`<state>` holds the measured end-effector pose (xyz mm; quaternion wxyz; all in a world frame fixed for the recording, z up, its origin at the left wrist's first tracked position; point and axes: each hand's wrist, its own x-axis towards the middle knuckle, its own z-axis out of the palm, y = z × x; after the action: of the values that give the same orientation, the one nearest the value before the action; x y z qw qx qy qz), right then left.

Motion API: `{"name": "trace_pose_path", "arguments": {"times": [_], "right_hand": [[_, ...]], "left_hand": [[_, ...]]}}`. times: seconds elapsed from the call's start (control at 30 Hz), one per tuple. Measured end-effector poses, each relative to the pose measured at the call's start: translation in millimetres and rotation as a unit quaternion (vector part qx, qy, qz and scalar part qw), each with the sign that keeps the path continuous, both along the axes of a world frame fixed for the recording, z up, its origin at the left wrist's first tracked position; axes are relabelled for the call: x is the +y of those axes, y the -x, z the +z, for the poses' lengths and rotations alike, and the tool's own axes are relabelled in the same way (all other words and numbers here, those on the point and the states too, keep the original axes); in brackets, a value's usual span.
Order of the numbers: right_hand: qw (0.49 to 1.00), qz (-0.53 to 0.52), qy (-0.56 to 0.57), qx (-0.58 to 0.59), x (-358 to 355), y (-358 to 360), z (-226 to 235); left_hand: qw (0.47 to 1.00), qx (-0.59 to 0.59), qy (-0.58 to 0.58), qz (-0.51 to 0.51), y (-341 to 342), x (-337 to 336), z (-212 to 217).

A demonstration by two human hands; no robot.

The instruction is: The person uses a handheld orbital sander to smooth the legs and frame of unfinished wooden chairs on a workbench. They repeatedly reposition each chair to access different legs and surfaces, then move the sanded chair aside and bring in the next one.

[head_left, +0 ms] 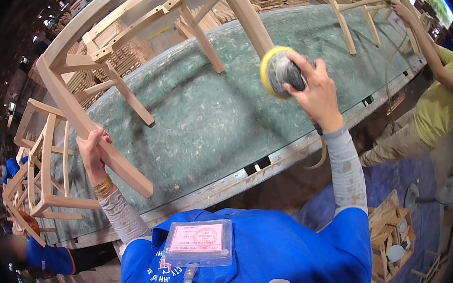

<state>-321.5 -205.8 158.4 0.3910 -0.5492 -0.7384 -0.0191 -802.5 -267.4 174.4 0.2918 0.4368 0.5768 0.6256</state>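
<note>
Left hand (93, 148) is wrapped tight around the leg of a bare wooden chair frame (132, 45), gripping it low down near the foot, fingers fully curled over the pale wood. The chair frame lies tipped over on the long green surface (212, 118), its legs sticking out toward the person and its curved back rail sweeping up along the left. Over on the other side, the right hand (315, 93) is closed over the top of a round sander (278, 71) with a yellow pad, the disc turned on edge and pressed right against another leg of that same chair frame, just where the leg runs down from the top of the view. Both arms are in grey sleeves, and a gold bangle (104, 187) sits at the left wrist. A blue shirt with a clear badge holder (199, 241) fills the bottom. At the left edge a second chair frame (40, 178) rests on the surface, well apart from the sander. Far right, another person in a yellow shirt (452, 95) reaches up to a third chair frame (359, 12) at the far end of the surface. A wooden crate (389, 236) sits on the floor at lower right
</note>
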Motion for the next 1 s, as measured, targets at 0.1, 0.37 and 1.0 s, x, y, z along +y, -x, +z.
{"name": "trace_pose_path", "arguments": {"times": [0.1, 0.37, 1.0], "right_hand": [[1.000, -0.012, 0.004, -0.027, 4, 2, 11], [0.998, -0.039, 0.031, -0.045, -4, 9, 14], [0.997, -0.072, 0.020, 0.034, 2, 15, -2]], "left_hand": [[1.000, 0.003, -0.001, 0.001, -1, -1, 1], [1.000, 0.002, -0.015, -0.021, -6, -3, 3], [1.000, 0.004, -0.015, -0.016, -9, -5, 4]]}}
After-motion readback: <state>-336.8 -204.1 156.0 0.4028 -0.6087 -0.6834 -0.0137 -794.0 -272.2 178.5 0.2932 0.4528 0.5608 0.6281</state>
